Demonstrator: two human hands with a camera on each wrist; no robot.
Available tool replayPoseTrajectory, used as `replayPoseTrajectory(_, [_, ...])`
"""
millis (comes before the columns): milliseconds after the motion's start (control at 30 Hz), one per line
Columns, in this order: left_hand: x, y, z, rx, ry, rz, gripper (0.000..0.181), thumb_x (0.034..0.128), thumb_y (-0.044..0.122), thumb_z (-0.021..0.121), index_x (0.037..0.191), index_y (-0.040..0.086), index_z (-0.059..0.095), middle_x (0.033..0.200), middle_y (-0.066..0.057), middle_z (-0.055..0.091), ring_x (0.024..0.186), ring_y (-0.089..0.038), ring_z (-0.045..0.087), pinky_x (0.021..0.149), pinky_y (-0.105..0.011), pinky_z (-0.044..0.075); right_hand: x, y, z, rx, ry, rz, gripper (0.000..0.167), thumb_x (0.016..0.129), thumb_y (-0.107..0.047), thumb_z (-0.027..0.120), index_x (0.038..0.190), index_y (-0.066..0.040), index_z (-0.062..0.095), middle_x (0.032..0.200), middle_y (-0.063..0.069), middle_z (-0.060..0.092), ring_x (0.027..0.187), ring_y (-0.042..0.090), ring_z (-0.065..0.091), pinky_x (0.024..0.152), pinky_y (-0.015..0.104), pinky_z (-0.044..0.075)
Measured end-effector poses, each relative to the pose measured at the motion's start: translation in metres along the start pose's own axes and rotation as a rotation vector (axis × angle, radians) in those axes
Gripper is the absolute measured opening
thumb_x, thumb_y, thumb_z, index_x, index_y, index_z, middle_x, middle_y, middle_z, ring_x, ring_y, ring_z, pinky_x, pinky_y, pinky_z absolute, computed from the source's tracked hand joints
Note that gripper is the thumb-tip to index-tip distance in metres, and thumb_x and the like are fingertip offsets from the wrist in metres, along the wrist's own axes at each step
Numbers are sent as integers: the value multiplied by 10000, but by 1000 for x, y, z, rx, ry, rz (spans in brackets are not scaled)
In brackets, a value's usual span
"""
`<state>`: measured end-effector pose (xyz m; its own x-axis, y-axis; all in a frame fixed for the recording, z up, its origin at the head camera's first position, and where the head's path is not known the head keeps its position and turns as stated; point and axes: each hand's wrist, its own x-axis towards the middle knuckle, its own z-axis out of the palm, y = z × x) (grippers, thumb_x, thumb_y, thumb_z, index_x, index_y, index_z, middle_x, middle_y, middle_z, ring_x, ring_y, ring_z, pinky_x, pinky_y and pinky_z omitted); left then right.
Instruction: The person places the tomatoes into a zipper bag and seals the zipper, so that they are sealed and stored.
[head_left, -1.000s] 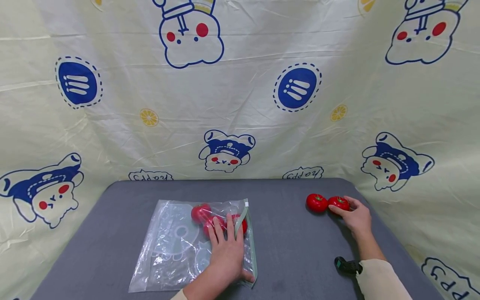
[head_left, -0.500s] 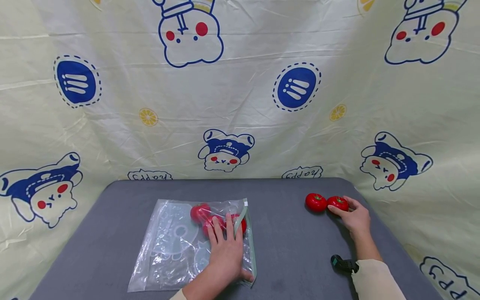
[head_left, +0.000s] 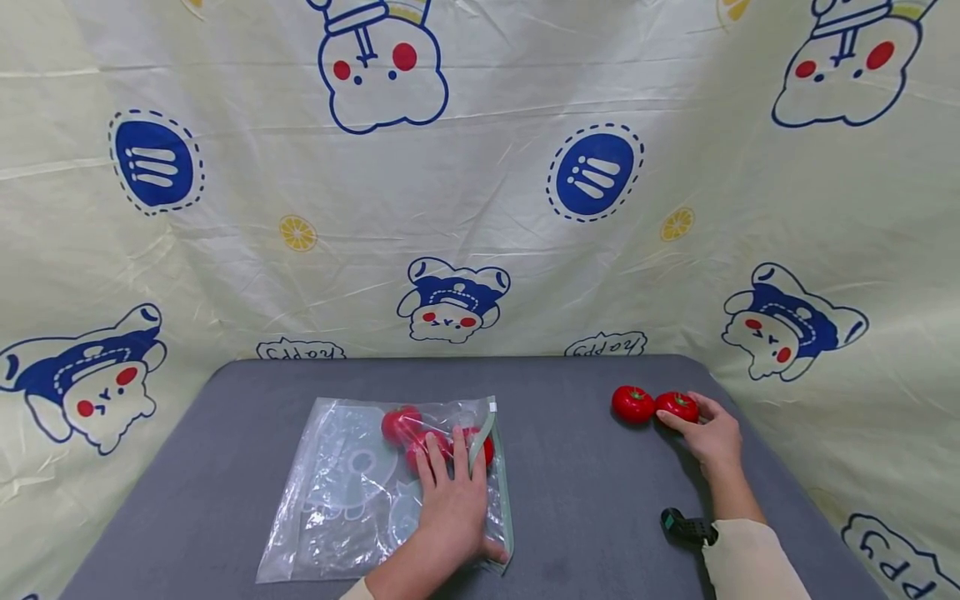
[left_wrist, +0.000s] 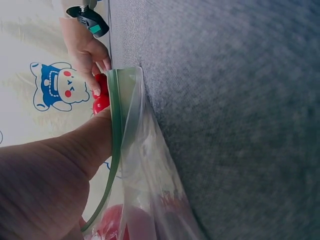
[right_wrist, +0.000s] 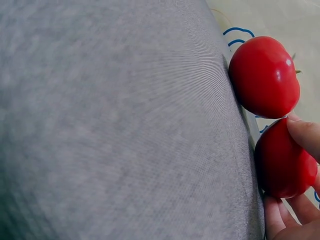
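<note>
A clear zip bag [head_left: 330,500] with a green zip strip [left_wrist: 116,125] lies flat, three red tomatoes [head_left: 401,425] showing inside near its mouth. My left hand [head_left: 456,508] rests over the mouth end with fingers spread and straight; its thumb reaches along the zip strip, its tip partly hidden there in the left wrist view. At the far right, my right hand [head_left: 716,433] grips a red tomato [right_wrist: 285,162], thumb on one side and fingers on the other. A second loose tomato [head_left: 633,405] sits just left of it, the two touching or nearly so.
All this lies on a grey cloth-covered table [head_left: 570,500]. Behind it hangs a pale printed curtain [head_left: 480,192]. A dark wrist-worn device [head_left: 686,529] sits at my right cuff. Grey tabletop lies between the bag and the loose tomatoes.
The right wrist and sleeve have shifted slightly left from a second ago. Otherwise both hands, the bag and the tomatoes stay where they were.
</note>
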<state>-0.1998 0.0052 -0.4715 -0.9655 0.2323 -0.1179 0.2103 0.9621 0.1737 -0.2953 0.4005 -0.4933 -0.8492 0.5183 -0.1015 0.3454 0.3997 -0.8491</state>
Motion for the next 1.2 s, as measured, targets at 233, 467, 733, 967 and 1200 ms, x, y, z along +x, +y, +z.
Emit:
replayPoseTrajectory(233, [-1, 0, -1, 4, 1, 1, 1291, 521, 596, 942, 1586, 154, 361, 1713, -191, 125, 1533, -580, 70, 1228, -709, 114, 1, 0, 2, 13, 5, 16, 904, 887, -433, 792, 1602, -122, 336, 1615, 239, 357, 1449, 439, 321, 1156, 589, 401])
replayPoseTrajectory(467, [0, 0, 0, 0, -1, -3, 1300, 520, 592, 944, 1590, 154, 350, 1714, -191, 119, 1534, -581, 63, 1228, -709, 110, 3, 2, 4, 28, 2, 10, 900, 888, -426, 793, 1602, -122, 336, 1628, 224, 349, 1444, 428, 329, 1145, 570, 410])
replayPoseTrajectory(733, [0, -1, 0, 7, 15, 3, 1299, 516, 602, 941, 1582, 147, 357, 1711, -195, 128, 1531, -586, 60, 1226, -709, 123, 2, 3, 5, 34, 7, 4, 895, 891, -399, 796, 1604, -126, 330, 1630, 225, 344, 1432, 418, 342, 1114, 534, 442])
replayPoseTrajectory(967, [0, -1, 1, 9, 18, 1, 1320, 504, 625, 937, 1585, 145, 350, 1713, -196, 119, 1532, -590, 45, 1226, -713, 107, -1, 4, 4, 49, -5, 9, 904, 889, -387, 800, 1613, -142, 317, 1640, 214, 347, 1449, 409, 344, 1065, 470, 487])
replayPoseTrajectory(1200, [1, 0, 0, 1, 11, -5, 1324, 498, 624, 940, 1583, 147, 350, 1713, -193, 120, 1534, -583, 52, 1226, -714, 103, -8, 6, 2, 76, -13, 21, 927, 877, -390, 812, 1610, -114, 316, 1641, 231, 338, 1471, 421, 336, 1169, 562, 395])
